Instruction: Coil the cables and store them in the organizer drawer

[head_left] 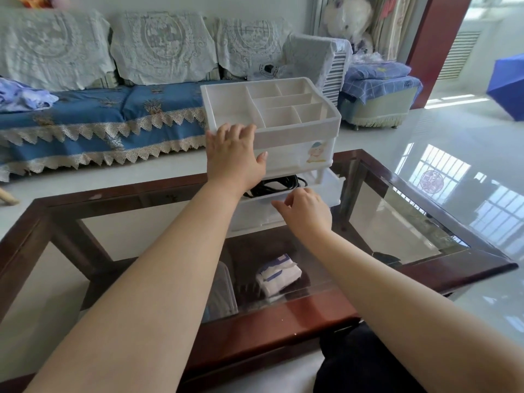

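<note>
Behind a glass-topped table (pixel 397 222), a blue-covered sofa (pixel 85 114) is seen. On the table, a white organizer (pixel 283 131) is steadied by the left hand (pixel 232 157), fingers spread wide. Its open drawer (pixel 326 191), holding black cables (pixel 278 184), is touched by the right hand (pixel 304 211), fingers loosely curled.

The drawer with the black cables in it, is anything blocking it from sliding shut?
Nothing visible blocks it. The cables lie inside the pulled-out drawer; the right hand is at its front edge, and the left hand rests on the organizer.
</note>
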Demonstrator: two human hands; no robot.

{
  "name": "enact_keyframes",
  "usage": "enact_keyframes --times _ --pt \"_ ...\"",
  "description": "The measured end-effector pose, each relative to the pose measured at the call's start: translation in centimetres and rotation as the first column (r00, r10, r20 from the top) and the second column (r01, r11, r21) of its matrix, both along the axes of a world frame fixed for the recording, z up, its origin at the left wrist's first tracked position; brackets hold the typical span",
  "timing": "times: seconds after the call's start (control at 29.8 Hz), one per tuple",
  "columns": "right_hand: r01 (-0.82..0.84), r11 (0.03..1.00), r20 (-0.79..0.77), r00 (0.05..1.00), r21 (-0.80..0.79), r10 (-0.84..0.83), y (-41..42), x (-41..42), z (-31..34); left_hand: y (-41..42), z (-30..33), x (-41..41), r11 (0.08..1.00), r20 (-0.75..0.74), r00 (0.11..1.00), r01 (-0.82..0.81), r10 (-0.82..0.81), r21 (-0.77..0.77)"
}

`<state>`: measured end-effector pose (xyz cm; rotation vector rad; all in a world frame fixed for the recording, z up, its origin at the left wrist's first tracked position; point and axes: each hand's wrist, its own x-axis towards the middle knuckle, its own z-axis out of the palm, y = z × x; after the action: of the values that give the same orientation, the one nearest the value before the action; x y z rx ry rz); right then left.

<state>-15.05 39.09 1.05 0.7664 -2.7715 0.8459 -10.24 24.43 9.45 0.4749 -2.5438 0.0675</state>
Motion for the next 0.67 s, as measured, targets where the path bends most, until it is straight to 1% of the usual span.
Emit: enact_keyframes --times 0.17,0.27,0.37,0.5,0.6,0.67 --pt "0.056 0.998 0.066 0.996 -0.036 -0.053 -3.2 -2.0 0.2 -0.2 0.0 0.3 1.000 0.010 1.000 0.010 -0.010 -0.019" --pt "0.075 0.993 0.146 0.987 -0.090 -0.061 -4.3 -2.9 0.2 -0.4 0.3 0.3 1.000 0.022 1.000 0.022 -0.022 -0.010" --pt "0.069 0.991 0.172 0.984 -0.112 -0.049 -4.4 -2.9 -0.1 -0.4 0.2 0.3 1.000 0.033 0.999 0.028 -0.028 0.006" --pt "-0.040 0.993 0.194 0.979 -0.113 0.062 -3.2 -2.5 -0.4 -0.4 0.0 0.6 0.998 0.026 0.998 0.052 -0.053 0.031" --pt "-0.137 0.984 0.252 0.954 -0.111 0.161 -1.5 -1.2 0.4 -1.1 -0.6 1.2 0.986 -0.031 0.990 0.143 -0.141 0.084" --pt "-0.224 0.966 0.270 0.929 -0.130 0.252 0.1 0.5 1.6 -1.3 -1.2 2.3 0.974 -0.082 0.976 0.209 -0.202 0.091"
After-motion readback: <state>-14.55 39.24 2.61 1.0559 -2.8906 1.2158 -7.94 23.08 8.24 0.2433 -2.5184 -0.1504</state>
